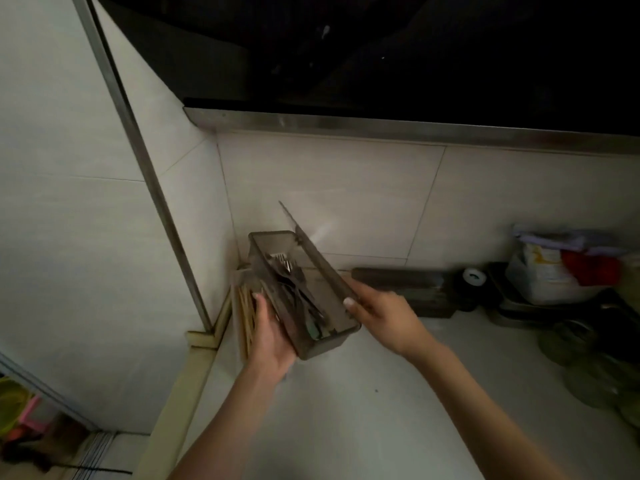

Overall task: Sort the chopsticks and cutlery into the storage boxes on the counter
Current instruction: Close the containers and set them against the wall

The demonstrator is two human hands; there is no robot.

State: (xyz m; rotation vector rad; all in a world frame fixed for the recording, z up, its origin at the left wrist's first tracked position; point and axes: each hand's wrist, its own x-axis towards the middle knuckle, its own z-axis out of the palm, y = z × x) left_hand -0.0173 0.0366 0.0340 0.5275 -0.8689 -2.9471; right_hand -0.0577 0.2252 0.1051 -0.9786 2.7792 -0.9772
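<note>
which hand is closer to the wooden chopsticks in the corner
Left. The left hand lies right against the chopsticks, while the right hand is across the cutlery box, gripping its far side.

We see a dim, grainy view whose brightest patch is a pale streak of glare on the white wall tiles [323, 233], just above the smoky translucent plastic storage box [332, 336]. Right of that box the clutter smears into motion blur, and above it everything sinks to black; straight edges bow near the frame's borders.
</note>
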